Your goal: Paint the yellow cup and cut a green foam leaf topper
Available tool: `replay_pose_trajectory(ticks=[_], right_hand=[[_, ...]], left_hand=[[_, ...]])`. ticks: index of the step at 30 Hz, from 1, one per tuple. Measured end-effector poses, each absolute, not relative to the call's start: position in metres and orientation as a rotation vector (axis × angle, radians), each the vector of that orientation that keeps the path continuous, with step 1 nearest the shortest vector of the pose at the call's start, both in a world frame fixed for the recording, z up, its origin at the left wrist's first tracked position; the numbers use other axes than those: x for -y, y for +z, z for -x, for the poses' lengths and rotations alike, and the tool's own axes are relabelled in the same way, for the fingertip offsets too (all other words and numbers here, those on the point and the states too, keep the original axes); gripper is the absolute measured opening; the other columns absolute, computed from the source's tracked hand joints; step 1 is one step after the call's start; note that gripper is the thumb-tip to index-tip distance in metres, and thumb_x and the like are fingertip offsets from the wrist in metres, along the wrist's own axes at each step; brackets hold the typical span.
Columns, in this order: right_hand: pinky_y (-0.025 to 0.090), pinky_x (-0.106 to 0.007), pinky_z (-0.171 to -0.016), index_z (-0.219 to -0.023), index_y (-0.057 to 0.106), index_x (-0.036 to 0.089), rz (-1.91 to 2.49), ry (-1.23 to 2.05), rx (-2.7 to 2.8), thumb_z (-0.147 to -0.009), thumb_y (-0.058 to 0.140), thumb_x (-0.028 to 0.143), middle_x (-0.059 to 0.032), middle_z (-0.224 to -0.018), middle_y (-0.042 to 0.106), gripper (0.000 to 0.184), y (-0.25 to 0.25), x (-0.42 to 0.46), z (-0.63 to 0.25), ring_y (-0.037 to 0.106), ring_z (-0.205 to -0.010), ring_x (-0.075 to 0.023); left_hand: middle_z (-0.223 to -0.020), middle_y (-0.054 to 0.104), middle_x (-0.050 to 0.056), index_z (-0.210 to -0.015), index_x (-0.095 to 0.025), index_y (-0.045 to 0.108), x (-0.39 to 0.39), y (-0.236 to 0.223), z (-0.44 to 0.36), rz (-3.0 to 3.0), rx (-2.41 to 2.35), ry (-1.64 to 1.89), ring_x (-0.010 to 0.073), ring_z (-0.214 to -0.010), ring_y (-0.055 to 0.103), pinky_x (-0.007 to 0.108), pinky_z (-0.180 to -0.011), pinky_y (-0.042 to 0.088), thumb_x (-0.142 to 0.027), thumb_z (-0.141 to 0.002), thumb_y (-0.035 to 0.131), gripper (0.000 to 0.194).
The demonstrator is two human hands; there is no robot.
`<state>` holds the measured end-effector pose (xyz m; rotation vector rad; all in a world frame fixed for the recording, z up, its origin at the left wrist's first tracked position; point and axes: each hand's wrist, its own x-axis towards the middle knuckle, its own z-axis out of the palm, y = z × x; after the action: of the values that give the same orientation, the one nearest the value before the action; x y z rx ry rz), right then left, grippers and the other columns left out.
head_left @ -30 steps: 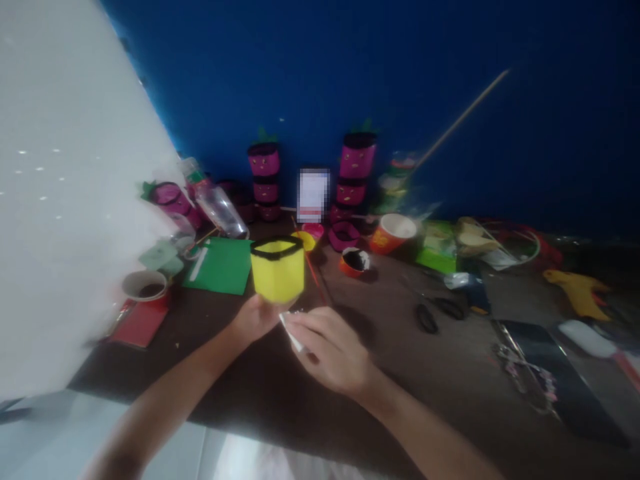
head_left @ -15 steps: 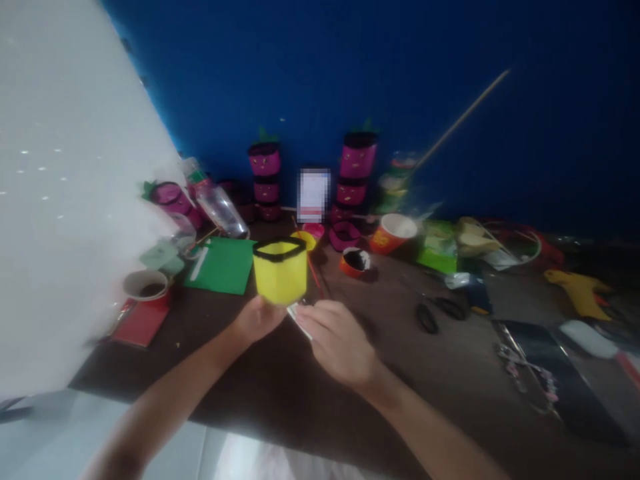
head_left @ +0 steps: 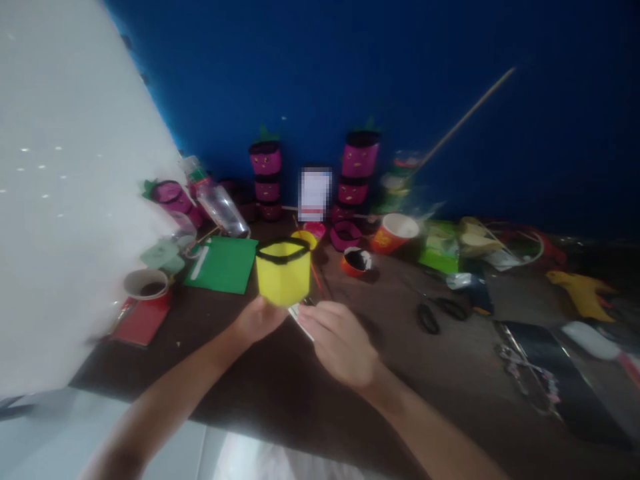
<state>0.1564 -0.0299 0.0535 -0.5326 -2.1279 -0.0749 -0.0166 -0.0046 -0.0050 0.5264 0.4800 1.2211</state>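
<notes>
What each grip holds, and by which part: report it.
The left grip holds the yellow, black-rimmed, angular cup at its bottom. The right grip pinches a slim white strip; exactly where is unclear.

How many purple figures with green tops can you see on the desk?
3: one purple figure left of the clear bottle; a second figure just left of the pixelated panel; a third figure just right of it. Others could be hidden behind the bottle.

Left grip (head_left: 260,321) holds 1 yellow container (head_left: 283,281); right grip (head_left: 344,343) pinches 1 white strip (head_left: 301,323).
</notes>
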Motion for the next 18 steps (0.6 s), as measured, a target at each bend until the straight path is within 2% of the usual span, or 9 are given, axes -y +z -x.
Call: replay_pose_trajectory(ticks=[6,11,18], right_hand=[[0.058,-0.037,-0.086,-0.118,0.055,0.008,0.524,-0.109,2.152,-0.087,0.045,0.001,-0.0123,-0.104,0.070,0.034,0.0474,0.0278,-0.1569,0.061,-0.109,-0.0202],[0.058,-0.037,-0.086,-0.119,0.054,0.006,0.494,-0.125,2.125,-0.086,0.045,0.000,-0.0137,-0.105,0.070,0.034,0.0492,0.0275,-0.1554,0.061,-0.108,-0.0206],[0.056,-0.037,-0.090,-0.118,0.054,0.003,0.508,-0.145,2.182,-0.086,0.043,-0.001,-0.0143,-0.103,0.070,0.033,0.0432,0.0270,-0.1561,0.058,-0.113,-0.0199]], left_hand=[[-0.088,0.074,0.005,-0.110,-0.024,0.066,0.0039,-0.0050,0.0168,-0.541,-0.489,1.219,0.0325,-0.111,0.058,0.047,-0.104,0.034,-0.052,-0.051,0.078,0.066],[-0.100,0.072,0.005,-0.101,-0.023,0.069,0.0047,-0.0085,0.0181,-0.566,-0.468,1.198,0.0296,-0.107,0.061,0.044,-0.098,0.041,-0.053,-0.055,0.077,0.055],[-0.099,0.073,0.004,-0.102,-0.023,0.069,0.0040,-0.0088,0.0173,-0.554,-0.463,1.213,0.0287,-0.108,0.060,0.041,-0.099,0.041,-0.051,-0.054,0.078,0.056]])
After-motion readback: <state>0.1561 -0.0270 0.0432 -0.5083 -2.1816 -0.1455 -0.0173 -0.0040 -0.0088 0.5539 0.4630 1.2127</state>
